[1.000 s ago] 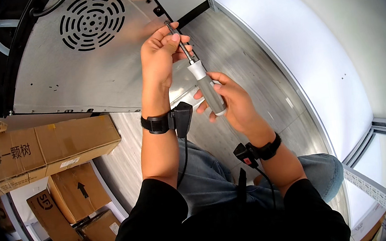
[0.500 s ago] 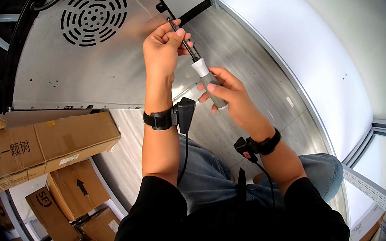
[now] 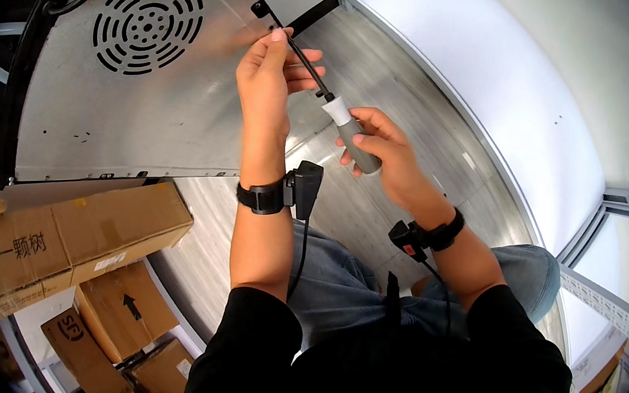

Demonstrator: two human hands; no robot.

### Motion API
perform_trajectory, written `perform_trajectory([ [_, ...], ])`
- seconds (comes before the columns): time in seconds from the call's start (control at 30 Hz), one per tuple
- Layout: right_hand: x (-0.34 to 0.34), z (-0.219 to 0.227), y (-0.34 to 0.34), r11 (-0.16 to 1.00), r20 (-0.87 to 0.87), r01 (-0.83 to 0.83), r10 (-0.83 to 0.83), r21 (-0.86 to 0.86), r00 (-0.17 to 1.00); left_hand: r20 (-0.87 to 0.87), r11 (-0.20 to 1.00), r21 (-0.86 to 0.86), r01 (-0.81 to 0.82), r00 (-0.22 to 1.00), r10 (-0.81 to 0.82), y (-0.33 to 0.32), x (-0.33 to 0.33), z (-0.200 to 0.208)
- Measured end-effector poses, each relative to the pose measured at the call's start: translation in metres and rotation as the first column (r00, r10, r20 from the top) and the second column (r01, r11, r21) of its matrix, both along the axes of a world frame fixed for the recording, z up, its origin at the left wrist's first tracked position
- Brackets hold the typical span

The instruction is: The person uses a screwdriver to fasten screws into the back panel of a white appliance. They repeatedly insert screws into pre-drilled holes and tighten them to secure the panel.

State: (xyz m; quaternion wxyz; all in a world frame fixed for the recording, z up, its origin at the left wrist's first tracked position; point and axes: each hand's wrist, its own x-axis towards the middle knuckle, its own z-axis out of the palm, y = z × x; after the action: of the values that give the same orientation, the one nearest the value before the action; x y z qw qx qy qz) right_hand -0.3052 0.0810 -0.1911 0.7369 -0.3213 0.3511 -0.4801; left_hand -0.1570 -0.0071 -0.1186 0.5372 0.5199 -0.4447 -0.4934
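Note:
A screwdriver with a grey-and-white handle [image 3: 357,144] and a long dark shaft [image 3: 308,64] slants up toward the edge of a metal panel [image 3: 147,115]. My right hand [image 3: 396,156] is closed round the handle, thumb along its side. Up by the panel edge, my left hand [image 3: 264,77] pinches the shaft near its tip between thumb and forefinger, the other fingers spread. The fingertips hide the tip, so whether it touches the panel or a screw I cannot tell. A small dark piece sticks out beside the shaft just above the handle.
Round vent slots [image 3: 148,27] pierce the panel. Cardboard boxes [image 3: 118,228] are stacked at the left, some on a lower shelf. A white shelf [image 3: 464,68] curves along the right, with a metal rack post [image 3: 611,309] nearer me. Cables hang from both wristbands.
My right hand and the screwdriver handle have shifted slightly right. My left thumb has slid up the shaft toward the tip, and its other fingers have spread.

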Motion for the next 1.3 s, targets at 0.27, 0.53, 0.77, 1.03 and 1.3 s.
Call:
perform_trajectory([
  [0.27,-0.081,0.026,-0.008,0.998,-0.280,-0.071,0.067,-0.002,0.958,-0.162,0.992,-0.121,0.020,0.986,-0.039,-0.005,-0.052,-0.022],
  [0.53,-0.232,0.087,0.003,1.000,-0.612,0.003,0.006,0.013,0.791,-0.415,0.927,-0.018,0.375,0.841,-0.348,-0.011,-0.169,-0.030],
  [0.77,-0.399,0.041,0.067,0.977,-0.577,0.209,-0.145,0.047,0.804,-0.415,0.780,0.094,0.619,0.736,-0.535,-0.010,-0.333,-0.098],
  [1.03,-0.464,-0.127,0.136,0.734,-0.256,0.630,-0.577,0.252,0.775,0.209,0.747,0.208,0.632,0.717,-0.665,0.021,-0.473,-0.240],
  [1.3,-0.474,-0.185,0.152,0.637,-0.260,0.689,-0.640,0.346,0.723,0.729,0.660,-0.036,0.751,0.471,-0.496,0.032,-0.550,-0.305],
])
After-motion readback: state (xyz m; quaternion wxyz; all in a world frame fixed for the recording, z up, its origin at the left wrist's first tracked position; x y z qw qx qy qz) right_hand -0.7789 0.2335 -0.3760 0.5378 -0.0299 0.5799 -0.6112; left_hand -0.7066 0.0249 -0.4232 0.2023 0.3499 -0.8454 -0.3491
